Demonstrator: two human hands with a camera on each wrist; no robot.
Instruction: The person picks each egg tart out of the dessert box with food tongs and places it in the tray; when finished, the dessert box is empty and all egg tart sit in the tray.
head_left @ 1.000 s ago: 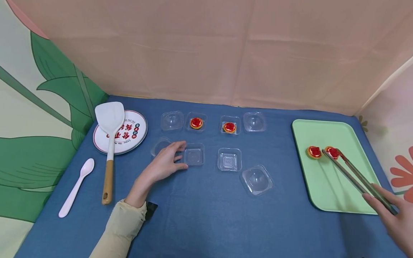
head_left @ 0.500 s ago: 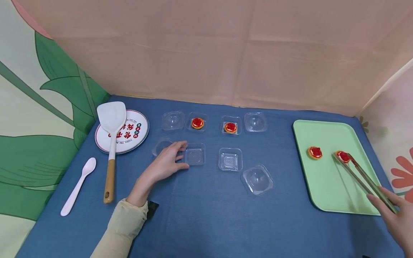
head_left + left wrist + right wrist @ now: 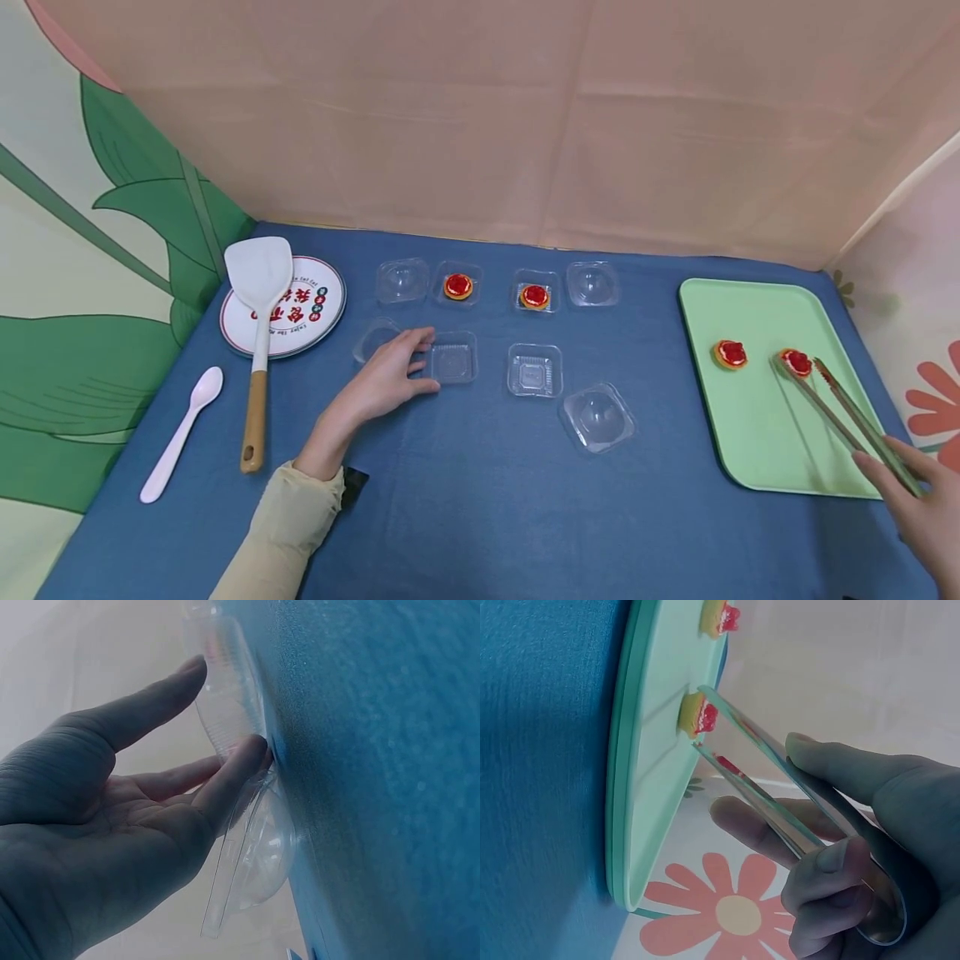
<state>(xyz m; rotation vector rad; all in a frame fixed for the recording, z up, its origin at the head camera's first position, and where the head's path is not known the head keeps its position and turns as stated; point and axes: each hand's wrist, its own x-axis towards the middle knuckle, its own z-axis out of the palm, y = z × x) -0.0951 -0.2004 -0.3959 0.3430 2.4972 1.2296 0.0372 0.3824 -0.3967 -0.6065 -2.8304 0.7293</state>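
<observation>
My right hand (image 3: 918, 500) grips metal tongs (image 3: 862, 429) over the green tray (image 3: 765, 450). The tong tips stand apart at either side of a small red-topped tart (image 3: 796, 362); the right wrist view has a gap between one tip and the tart (image 3: 694, 716). A second tart (image 3: 730, 354) lies to its left on the tray. My left hand (image 3: 384, 375), thumb and fingers spread, rests at the left side of a clear plastic box base (image 3: 452, 358). Its lid (image 3: 375, 337) is partly hidden behind the hand. In the left wrist view, the fingers (image 3: 232, 776) touch the box near its hinge.
Two boxes at the back hold tarts (image 3: 457, 287) (image 3: 534, 297), lids folded out. Another box base (image 3: 534, 371) stands in the middle, its lid (image 3: 597, 418) beside it. At left are stacked plates (image 3: 300, 321), a white spatula (image 3: 258, 275) across them and a white spoon (image 3: 180, 437).
The tongs and the tart between them have shifted right, away from the other tart. One tong arm has since spread away from the tart. My left hand stays in place.
</observation>
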